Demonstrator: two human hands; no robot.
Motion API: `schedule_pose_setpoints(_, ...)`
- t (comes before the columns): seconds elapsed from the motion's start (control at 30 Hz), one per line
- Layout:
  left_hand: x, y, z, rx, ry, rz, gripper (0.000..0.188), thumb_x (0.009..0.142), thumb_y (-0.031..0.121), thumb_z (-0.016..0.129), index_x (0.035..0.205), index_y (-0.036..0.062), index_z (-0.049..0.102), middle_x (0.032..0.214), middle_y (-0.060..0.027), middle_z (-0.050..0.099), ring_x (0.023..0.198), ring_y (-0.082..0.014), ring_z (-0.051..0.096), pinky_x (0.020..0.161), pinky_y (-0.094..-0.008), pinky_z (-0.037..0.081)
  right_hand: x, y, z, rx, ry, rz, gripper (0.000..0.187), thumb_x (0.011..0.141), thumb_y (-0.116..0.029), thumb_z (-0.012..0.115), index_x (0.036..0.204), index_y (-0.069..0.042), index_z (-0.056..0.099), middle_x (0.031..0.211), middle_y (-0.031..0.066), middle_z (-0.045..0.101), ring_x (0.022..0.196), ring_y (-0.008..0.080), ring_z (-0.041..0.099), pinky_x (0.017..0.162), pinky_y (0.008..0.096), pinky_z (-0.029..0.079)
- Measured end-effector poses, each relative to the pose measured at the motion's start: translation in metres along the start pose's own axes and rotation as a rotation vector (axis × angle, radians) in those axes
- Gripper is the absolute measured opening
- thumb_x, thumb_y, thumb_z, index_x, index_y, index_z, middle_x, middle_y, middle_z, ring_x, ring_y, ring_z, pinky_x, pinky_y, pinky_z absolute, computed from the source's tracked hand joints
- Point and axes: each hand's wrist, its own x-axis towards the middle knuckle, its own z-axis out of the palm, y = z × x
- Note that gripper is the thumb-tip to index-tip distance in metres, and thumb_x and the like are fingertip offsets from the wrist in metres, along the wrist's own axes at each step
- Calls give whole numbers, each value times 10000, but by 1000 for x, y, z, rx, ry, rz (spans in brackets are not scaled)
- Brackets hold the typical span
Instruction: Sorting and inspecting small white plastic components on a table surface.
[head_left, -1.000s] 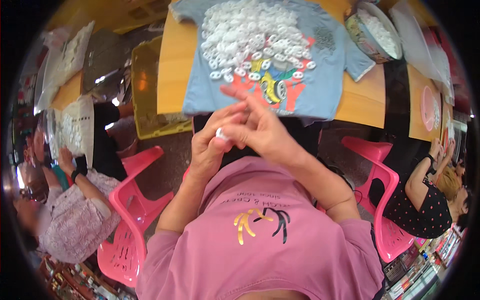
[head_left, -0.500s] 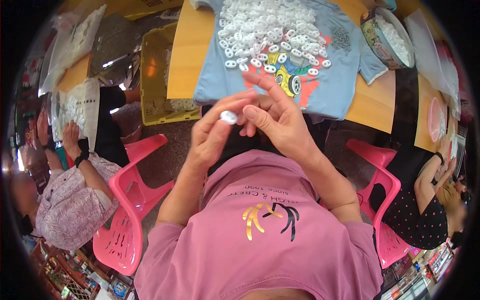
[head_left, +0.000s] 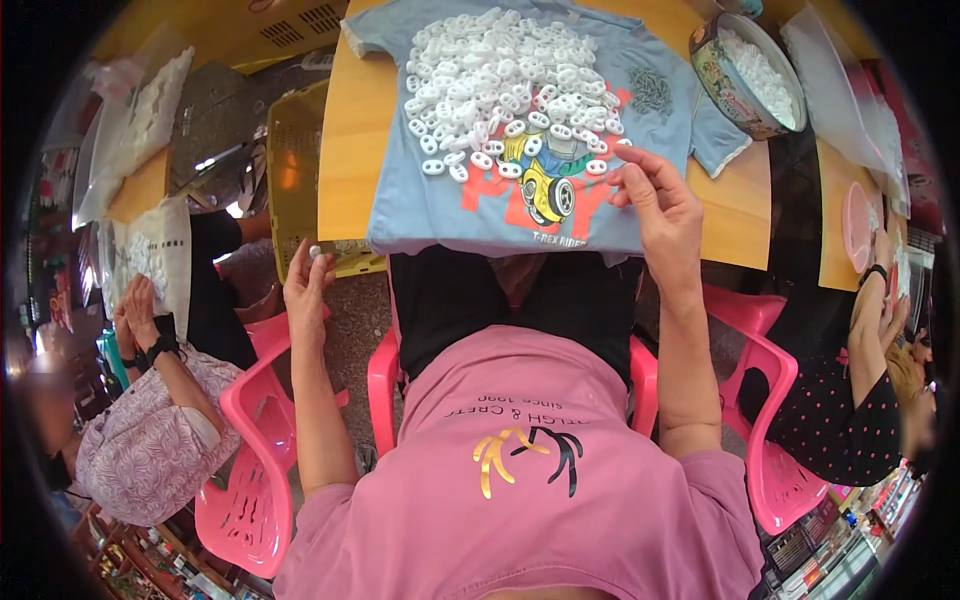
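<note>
A yellow crate (head_left: 293,170) stands just beyond the left edge of the desk (head_left: 348,150). The left hand (head_left: 308,278) is off the near left corner, in front of the crate, its forearm rising almost straight; thumb and fingertips grip a small white piece (head_left: 315,251). A bare strip of desk runs along the left edge. Then comes a blue T-shirt (head_left: 420,215), its hem hanging over the near edge, with a heap of white two-holed pieces (head_left: 490,75) towards the far edge and free cloth below. The right hand (head_left: 665,200) is raised near the near right corner, fingers bent leftward, close to the heap's loose pieces; whether it holds anything cannot be told. Bare desk shows right of its wrist, and a tub (head_left: 705,60) sits at the right edge, farther back.
</note>
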Motion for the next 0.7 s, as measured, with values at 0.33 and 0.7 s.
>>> schedule_pose_setpoints(0.33, -9, 97, 68, 202, 98, 717, 187, 941, 38, 575, 1111, -20, 626, 1104, -94, 637, 986, -159, 604, 874, -272, 482, 9, 21, -19, -280, 127, -135, 237, 984, -134, 558, 1152, 12, 638, 924, 42, 653, 826, 76, 596, 711, 207, 482)
schedule_pose_setpoints(0.7, 24, 158, 233, 622, -197, 1459, 167, 738, 35, 629, 897, 75, 659, 898, -61, 594, 922, -261, 548, 800, -388, 421, 9, 30, -22, -226, 114, -157, 220, 977, -110, 562, 1142, 6, 649, 901, 35, 647, 771, 61, 566, 677, 201, 464)
